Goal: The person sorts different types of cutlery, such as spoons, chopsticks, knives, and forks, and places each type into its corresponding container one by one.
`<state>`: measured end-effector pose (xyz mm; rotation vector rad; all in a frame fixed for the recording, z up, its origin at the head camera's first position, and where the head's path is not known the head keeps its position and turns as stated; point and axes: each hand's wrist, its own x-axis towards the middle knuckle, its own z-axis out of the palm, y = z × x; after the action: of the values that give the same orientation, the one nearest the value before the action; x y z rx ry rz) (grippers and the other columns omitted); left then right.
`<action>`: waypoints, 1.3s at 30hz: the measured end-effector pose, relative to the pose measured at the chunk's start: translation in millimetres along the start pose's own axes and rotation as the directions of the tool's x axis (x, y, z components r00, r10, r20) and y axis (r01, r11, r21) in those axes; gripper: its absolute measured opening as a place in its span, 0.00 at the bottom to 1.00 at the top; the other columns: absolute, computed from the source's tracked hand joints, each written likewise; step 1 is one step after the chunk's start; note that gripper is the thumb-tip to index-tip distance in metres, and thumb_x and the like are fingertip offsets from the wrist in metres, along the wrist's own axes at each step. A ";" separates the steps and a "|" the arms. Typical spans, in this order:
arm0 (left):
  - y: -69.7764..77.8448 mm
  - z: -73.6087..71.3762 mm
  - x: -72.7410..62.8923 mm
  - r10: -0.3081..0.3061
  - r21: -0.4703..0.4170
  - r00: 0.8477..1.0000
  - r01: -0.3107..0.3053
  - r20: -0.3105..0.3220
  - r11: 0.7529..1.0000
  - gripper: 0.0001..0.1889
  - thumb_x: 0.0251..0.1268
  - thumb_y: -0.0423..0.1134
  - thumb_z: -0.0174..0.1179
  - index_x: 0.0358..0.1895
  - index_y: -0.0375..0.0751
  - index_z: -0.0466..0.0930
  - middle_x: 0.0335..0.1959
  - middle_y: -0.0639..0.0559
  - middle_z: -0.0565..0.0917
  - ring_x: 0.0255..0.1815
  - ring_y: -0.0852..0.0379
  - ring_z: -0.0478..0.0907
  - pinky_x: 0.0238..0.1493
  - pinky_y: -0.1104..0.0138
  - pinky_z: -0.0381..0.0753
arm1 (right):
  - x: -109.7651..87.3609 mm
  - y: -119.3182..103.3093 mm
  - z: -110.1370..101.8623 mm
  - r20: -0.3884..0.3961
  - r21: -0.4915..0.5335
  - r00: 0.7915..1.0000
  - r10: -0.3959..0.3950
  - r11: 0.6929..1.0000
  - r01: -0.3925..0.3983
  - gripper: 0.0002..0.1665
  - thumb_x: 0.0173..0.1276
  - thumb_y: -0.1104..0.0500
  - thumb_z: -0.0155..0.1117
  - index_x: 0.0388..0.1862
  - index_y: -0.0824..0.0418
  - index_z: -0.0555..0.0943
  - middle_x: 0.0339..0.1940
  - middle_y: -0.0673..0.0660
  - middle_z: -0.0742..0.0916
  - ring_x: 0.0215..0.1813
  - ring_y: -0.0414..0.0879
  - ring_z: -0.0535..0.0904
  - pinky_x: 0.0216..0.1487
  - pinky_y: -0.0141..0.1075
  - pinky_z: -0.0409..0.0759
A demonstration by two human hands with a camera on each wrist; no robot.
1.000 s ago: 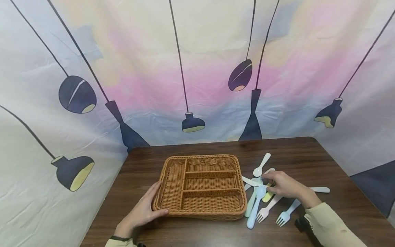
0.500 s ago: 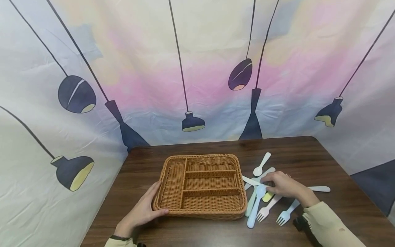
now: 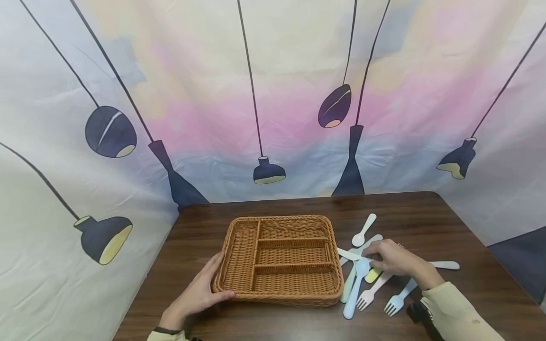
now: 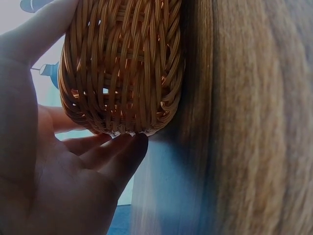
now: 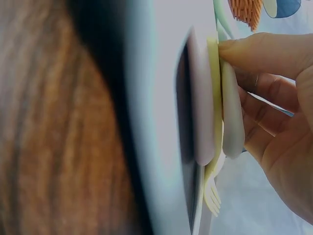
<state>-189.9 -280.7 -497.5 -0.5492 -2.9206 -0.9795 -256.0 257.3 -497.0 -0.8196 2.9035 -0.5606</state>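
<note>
A brown wicker basket (image 3: 294,297) with several compartments sits on the table. My left hand (image 3: 194,293) holds its left front corner, thumb on the front rim and fingers along the side; the left wrist view shows fingertips touching the weave. To the right lies a loose pile of pastel plastic cutlery. Over it, my right hand (image 3: 394,259) pinches a white knife (image 3: 347,254), whose pale handle (image 5: 233,112) shows between thumb and fingers in the right wrist view. Against it lies a yellow fork (image 5: 213,196). A light blue spoon (image 3: 356,289) overlaps the pile in front.
A white spoon (image 3: 364,230) lies behind the pile. A pink fork (image 3: 372,292) and a light blue fork (image 3: 397,300) lie in front of the right hand; a white handle (image 3: 445,265) sticks out right of the wrist. A printed cloth (image 3: 290,94) hangs behind the table (image 3: 204,227).
The head view has shifted slightly. Both hands keep nearly the same places, the left at the basket and the right over the cutlery; the right fingers have moved only a little.
</note>
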 end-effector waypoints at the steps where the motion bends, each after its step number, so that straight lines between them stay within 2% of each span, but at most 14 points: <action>1: 0.4 0.0 -0.3 -0.006 -0.002 1.000 0.006 0.001 1.000 0.58 0.48 0.60 0.72 0.78 0.39 0.49 0.75 0.30 0.55 0.70 0.29 0.60 0.60 0.38 0.67 | 0.1 0.3 -0.7 -0.006 0.000 1.000 -0.005 1.000 0.005 0.14 0.58 0.63 0.71 0.45 0.58 0.87 0.44 0.53 0.89 0.49 0.51 0.84 0.48 0.46 0.81; 7: 1.4 0.1 -0.8 -0.030 -0.023 0.999 0.030 0.012 0.999 0.58 0.49 0.60 0.72 0.78 0.41 0.48 0.76 0.33 0.54 0.71 0.30 0.59 0.61 0.39 0.66 | -1.1 4.3 -9.4 -0.053 0.002 0.998 -0.040 0.999 0.040 0.14 0.58 0.64 0.72 0.44 0.58 0.87 0.42 0.50 0.88 0.46 0.47 0.83 0.43 0.40 0.82; 14: -1.0 0.9 -0.1 -0.003 -0.020 1.000 0.003 -0.013 1.000 0.57 0.49 0.59 0.72 0.78 0.41 0.49 0.75 0.32 0.56 0.70 0.30 0.60 0.60 0.38 0.67 | -3.1 3.1 -27.0 -0.112 0.055 0.992 -0.062 0.996 0.069 0.14 0.59 0.67 0.68 0.45 0.59 0.87 0.41 0.51 0.87 0.35 0.33 0.76 0.30 0.30 0.75; 22: -2.1 3.4 -2.5 -0.008 -0.038 1.000 0.007 -0.012 0.999 0.57 0.49 0.59 0.72 0.78 0.40 0.49 0.75 0.33 0.55 0.71 0.30 0.60 0.61 0.38 0.66 | -8.2 -4.2 -41.0 -0.174 0.021 0.981 -0.085 0.996 0.090 0.16 0.58 0.68 0.68 0.46 0.60 0.86 0.39 0.49 0.87 0.33 0.31 0.74 0.30 0.29 0.75; 28: -0.2 3.1 -1.8 -0.008 -0.038 1.000 0.007 -0.015 0.999 0.57 0.49 0.59 0.72 0.78 0.40 0.50 0.76 0.33 0.56 0.71 0.31 0.60 0.62 0.39 0.66 | -6.7 -8.8 -49.7 -0.264 -0.005 0.955 -0.135 0.990 0.139 0.16 0.56 0.68 0.71 0.44 0.58 0.86 0.35 0.48 0.86 0.29 0.29 0.71 0.26 0.28 0.73; 35: 0.3 1.1 -3.1 -0.028 -0.048 1.000 0.028 0.013 0.998 0.57 0.49 0.59 0.72 0.78 0.39 0.49 0.76 0.34 0.54 0.72 0.30 0.58 0.63 0.39 0.64 | 1.6 -19.6 -59.2 -0.348 -0.071 0.899 -0.264 0.964 0.256 0.18 0.55 0.67 0.74 0.45 0.56 0.86 0.39 0.47 0.86 0.35 0.31 0.77 0.30 0.29 0.77; 37: -0.3 1.1 -2.4 -0.033 -0.050 0.999 0.034 0.023 0.998 0.57 0.50 0.58 0.72 0.78 0.39 0.48 0.77 0.34 0.54 0.72 0.30 0.58 0.63 0.38 0.64 | 4.2 -25.1 -61.3 -0.346 -0.059 0.897 -0.275 0.961 0.271 0.18 0.56 0.67 0.73 0.46 0.56 0.86 0.40 0.47 0.86 0.35 0.31 0.76 0.30 0.29 0.76; 39: -0.9 0.9 -1.4 -0.035 -0.046 0.999 0.036 0.031 0.998 0.56 0.51 0.58 0.71 0.78 0.40 0.48 0.77 0.34 0.54 0.72 0.30 0.57 0.63 0.38 0.64 | 6.2 -31.2 -62.5 -0.333 -0.038 0.904 -0.268 0.962 0.271 0.18 0.57 0.67 0.72 0.47 0.55 0.86 0.40 0.47 0.86 0.34 0.31 0.75 0.30 0.28 0.76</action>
<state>-188.8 -281.3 -498.9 -0.5195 -2.9504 -1.0554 -256.3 249.7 -427.2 -1.2519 3.1008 -0.8097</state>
